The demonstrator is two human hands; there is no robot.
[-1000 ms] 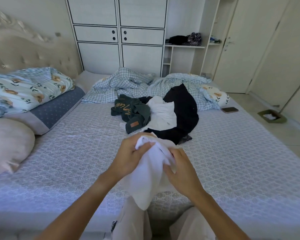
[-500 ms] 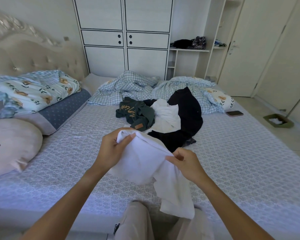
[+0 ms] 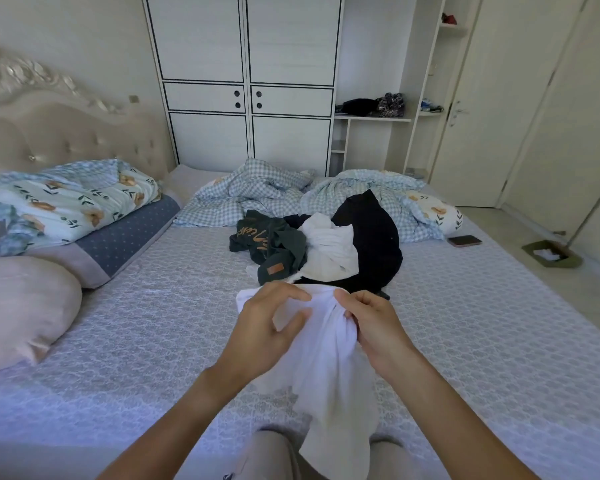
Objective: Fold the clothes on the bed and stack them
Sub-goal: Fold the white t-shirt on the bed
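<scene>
Gripping white garment [image 3: 329, 368] at frame centre, both hands worked its top edge above bed [image 3: 482, 341]. Left hand [image 3: 264, 327] pinched cloth between thumb and curled fingers; right hand [image 3: 374, 323] bunched it in closed fingers. Garment hung down toward lower centre. Behind hands, unfolded pile: dark green top [image 3: 274, 244], white piece [image 3: 329, 247], black garment [image 3: 371, 240]. Phone [image 3: 464, 241] lay at right of frame on bed.

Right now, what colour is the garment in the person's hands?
White, plain; the garment shows best in the head view.
</scene>
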